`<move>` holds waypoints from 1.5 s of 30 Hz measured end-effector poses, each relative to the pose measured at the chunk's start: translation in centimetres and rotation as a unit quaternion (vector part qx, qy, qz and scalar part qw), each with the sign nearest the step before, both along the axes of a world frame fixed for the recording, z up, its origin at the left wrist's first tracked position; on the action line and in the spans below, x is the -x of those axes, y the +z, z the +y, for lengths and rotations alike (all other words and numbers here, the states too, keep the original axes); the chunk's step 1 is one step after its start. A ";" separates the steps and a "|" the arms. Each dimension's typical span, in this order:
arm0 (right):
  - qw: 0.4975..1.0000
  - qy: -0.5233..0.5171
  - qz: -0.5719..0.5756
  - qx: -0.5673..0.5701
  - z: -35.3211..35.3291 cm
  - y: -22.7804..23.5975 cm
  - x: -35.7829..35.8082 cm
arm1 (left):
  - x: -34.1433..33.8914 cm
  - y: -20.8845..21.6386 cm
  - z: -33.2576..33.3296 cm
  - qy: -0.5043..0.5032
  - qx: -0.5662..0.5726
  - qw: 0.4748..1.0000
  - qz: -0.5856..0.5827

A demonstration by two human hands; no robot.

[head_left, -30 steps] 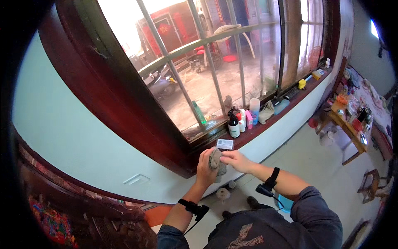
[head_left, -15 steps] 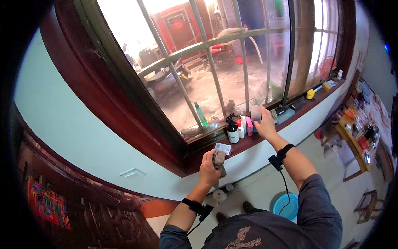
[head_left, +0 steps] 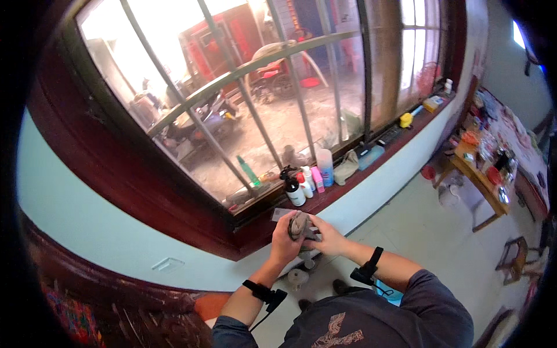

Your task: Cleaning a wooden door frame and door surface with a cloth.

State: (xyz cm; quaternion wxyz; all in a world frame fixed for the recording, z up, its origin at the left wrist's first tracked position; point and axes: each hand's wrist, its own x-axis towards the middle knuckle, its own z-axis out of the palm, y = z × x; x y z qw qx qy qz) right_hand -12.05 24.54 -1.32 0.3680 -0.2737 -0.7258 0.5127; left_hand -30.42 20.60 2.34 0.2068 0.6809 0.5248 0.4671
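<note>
My left hand (head_left: pixel 284 240) is wrapped round a bunched-up grey-brown cloth (head_left: pixel 299 224), held just off the near edge of the window sill (head_left: pixel 339 193). From the other side my right hand (head_left: pixel 327 236) grips the same cloth, its fingers curled at the loose lower end. Behind my hands, a flat pale packet (head_left: pixel 282 214) lies on the sill. A black spray bottle (head_left: pixel 295 191), a white bottle with a red cap (head_left: pixel 305 185), a white bottle (head_left: pixel 310 178), a pink container (head_left: pixel 317 179) and a tall blue-and-white can (head_left: pixel 325 168) stand close together beyond it.
Further right on the sill are a beige crumpled cloth (head_left: pixel 347 168), a light-blue flat case (head_left: pixel 371 157), a yellow object (head_left: pixel 405 120) and a yellow box (head_left: pixel 433 104). Barred window panes rise behind. A cluttered wooden table (head_left: pixel 478 184) and a small stool (head_left: pixel 513 261) stand at right.
My right hand has let go of the tall can on the sill and come left and down to the cloth in my left hand. The view has shifted right.
</note>
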 end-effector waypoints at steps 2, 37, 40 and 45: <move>0.999 -0.028 0.003 -0.020 -0.8 0.5 -0.4 | 0.0 1.6 0.1 -0.053 -0.008 0.998 0.035; 0.947 -0.320 0.022 -0.006 -12.6 1.1 2.0 | 1.1 1.9 -6.9 -0.147 0.136 0.964 -0.177; 0.921 -0.346 0.163 0.074 -9.6 3.6 3.4 | 4.3 5.6 -7.6 -0.095 0.065 0.992 -0.056; 0.952 -0.234 0.197 0.006 -5.9 14.5 7.7 | 11.9 11.9 -10.8 0.087 -0.072 0.989 0.095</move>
